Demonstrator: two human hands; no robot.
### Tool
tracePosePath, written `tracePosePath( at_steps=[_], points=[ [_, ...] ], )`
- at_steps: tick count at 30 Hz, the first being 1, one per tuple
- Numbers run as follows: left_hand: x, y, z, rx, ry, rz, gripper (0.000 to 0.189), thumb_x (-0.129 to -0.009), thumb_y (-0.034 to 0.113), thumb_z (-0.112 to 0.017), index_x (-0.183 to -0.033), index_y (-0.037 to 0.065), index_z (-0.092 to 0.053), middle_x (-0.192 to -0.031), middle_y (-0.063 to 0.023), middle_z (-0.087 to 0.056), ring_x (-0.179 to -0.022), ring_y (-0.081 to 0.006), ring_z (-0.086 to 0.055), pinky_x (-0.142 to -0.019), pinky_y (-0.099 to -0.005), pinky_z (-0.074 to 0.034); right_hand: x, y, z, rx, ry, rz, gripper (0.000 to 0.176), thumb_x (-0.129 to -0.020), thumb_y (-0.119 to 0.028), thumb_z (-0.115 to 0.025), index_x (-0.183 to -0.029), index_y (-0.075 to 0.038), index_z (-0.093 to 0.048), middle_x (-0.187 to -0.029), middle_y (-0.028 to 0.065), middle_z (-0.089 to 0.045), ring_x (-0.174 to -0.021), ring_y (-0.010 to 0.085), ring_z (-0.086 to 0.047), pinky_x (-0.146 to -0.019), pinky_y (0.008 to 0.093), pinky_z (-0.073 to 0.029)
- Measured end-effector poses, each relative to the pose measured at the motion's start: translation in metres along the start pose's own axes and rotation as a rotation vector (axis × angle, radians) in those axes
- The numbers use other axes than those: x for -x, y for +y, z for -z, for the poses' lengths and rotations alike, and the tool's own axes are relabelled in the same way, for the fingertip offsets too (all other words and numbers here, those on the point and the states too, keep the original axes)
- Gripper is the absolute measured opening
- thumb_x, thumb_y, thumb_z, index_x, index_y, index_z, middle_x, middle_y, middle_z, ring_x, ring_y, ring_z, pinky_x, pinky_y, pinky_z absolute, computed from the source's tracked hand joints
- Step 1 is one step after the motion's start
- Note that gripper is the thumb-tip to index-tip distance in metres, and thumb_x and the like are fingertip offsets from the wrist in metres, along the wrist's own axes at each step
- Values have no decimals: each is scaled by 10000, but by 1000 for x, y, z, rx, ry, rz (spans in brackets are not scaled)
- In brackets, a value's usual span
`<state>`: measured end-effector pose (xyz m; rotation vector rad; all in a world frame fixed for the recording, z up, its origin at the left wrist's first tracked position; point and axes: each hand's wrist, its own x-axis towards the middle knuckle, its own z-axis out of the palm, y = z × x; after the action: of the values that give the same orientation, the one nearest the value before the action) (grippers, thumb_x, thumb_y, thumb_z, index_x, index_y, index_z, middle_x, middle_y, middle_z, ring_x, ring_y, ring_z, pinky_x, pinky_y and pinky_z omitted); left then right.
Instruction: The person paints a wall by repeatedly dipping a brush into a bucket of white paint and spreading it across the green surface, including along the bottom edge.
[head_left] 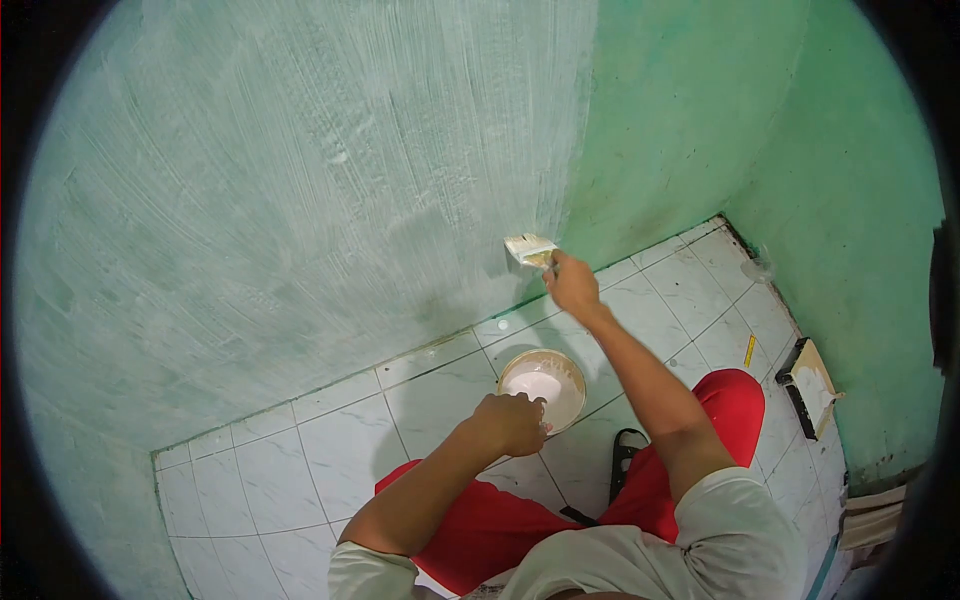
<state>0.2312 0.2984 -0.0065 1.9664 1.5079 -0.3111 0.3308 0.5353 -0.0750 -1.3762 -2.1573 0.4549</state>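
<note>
My right hand grips the handle of a wide paintbrush, whose pale bristles are at the lower part of the wall, near the edge of the whitish coat. My left hand is closed at the near rim of a round bucket on the floor, with white paint inside. The wall's left part carries streaky white strokes; its right part is plain green.
White tiles cover the floor. At the right stand a black-edged tray with white material on it and a small yellow strip. A sandal shows between my red-clad legs. Fabric lies at the lower right.
</note>
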Motion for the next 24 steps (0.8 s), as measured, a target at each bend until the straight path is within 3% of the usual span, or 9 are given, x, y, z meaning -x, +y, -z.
tracePosePath(
  at_steps=[9,10,12,15,18,20,21,23,24],
  points=[
    [3,3,0,-2,21,9,498,-1029,411,-455,-1323,18,-539,-1181,-227,-636,-1059,-401,-663,-915,-495,-522,-160,-82,221,239,-136,307,190,-774,-144,-686,-864,0,-773,-633,120,-650,-506,196,-561,-481,375,-449],
    [1,2,0,-5,7,20,502,-1029,411,-455,-1330,17,-536,-1183,-227,-636,-1062,-400,-663,-919,-492,-521,-169,-90,243,170,-50,395,235,-727,-194,-694,-719,41,-699,-564,183,-607,-498,280,-550,-577,446,-516],
    [-2,0,-1,-11,-16,26,507,-1029,412,-454,-1337,16,-533,-1185,-226,-635,-1065,-399,-662,-922,-490,-519,-156,-133,295,236,-60,213,199,-858,-159,-640,-981,-27,-723,-632,92,-624,-495,185,-544,-474,369,-431],
    [-6,-2,0,-13,-24,51,529,-1029,417,-452,-1363,13,-520,-1203,-228,-635,-1076,-398,-659,-929,-485,-518,-121,-177,341,219,77,10,310,-922,-173,-637,-1092,80,-696,-961,217,-725,-850,327,-674,-770,441,-525],
    [-3,1,4,7,-47,78,546,-1029,421,-453,-1382,9,-513,-1229,-235,-631,-1088,-397,-655,-936,-478,-515,-103,-164,334,186,215,178,307,-929,-182,-638,-1084,77,-699,-996,219,-723,-878,346,-676,-787,445,-526],
    [1,1,2,25,0,106,545,-1027,414,-460,-1382,5,-517,-1204,-242,-639,-1082,-397,-655,-944,-471,-511,-103,-135,291,307,809,470,311,-940,-180,-627,-1129,60,-681,-944,211,-708,-822,296,-643,-747,410,-513],
    [3,0,1,26,1,116,545,-1027,414,-460,-1382,5,-517,-1204,-242,-639,-1082,-397,-655,-944,-471,-511,-111,-123,290,128,602,394,325,-969,-183,-591,-1203,37,-645,-983,211,-702,-844,271,-634,-770,388,-506],
    [8,0,-4,0,91,88,518,-1010,397,-500,-1359,18,-551,-1157,-217,-668,-1023,-369,-678,-888,-481,-522,-126,-80,223,-147,747,545,226,-914,-193,-621,-1063,-29,-661,-640,128,-613,-500,237,-541,-530,386,-459],
    [12,2,-3,7,84,96,518,-1010,397,-500,-1359,18,-551,-1157,-217,-668,-1023,-369,-678,-888,-481,-522,-120,-69,189,-212,708,468,251,-913,-195,-632,-1096,-24,-645,-740,172,-647,-632,325,-605,-597,426,-491]
  ],
)
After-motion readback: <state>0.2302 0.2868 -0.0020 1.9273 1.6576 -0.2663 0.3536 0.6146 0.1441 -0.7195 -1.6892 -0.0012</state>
